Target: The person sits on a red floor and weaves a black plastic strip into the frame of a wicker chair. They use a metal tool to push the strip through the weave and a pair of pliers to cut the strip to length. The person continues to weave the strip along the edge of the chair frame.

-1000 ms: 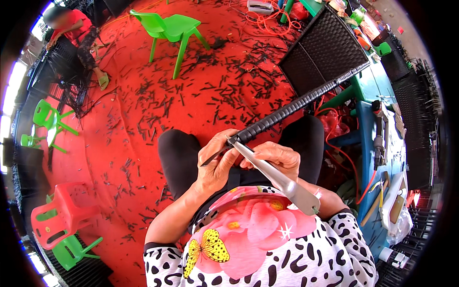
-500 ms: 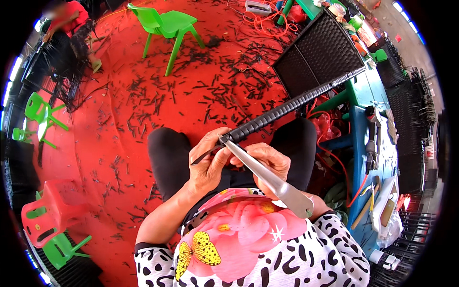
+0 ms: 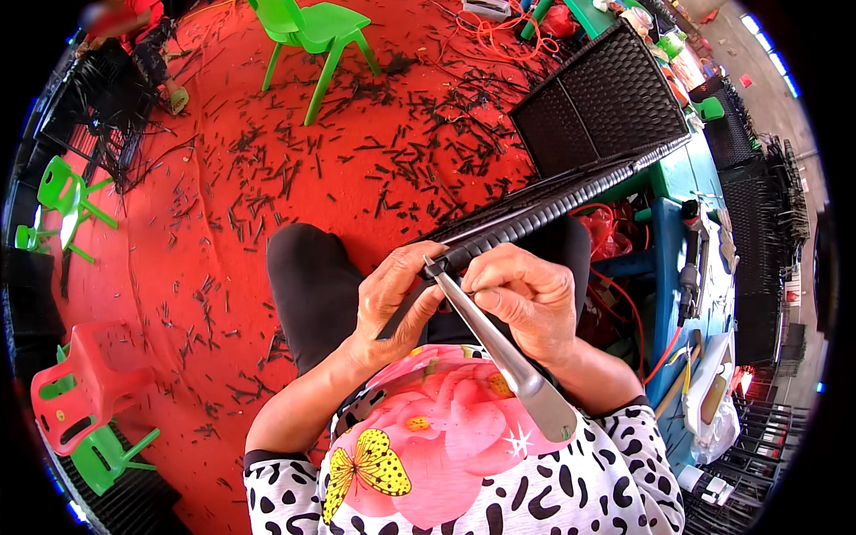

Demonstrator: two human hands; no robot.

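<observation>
White tray on blue table at right, brownish item inside, black woven panel ahead, edge ribbed and glossy, left hand pinching its near end, metal tool tip there, right hand curled, grip cannot be told.

I see red floor and a green chair beyond the left hand, a blue desk well to its right

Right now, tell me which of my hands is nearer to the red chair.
Left. Your left hand, at the near end of the black wrapped bar, is to the right of the red chair; your right hand is farther right, beyond the silver tool.
</observation>
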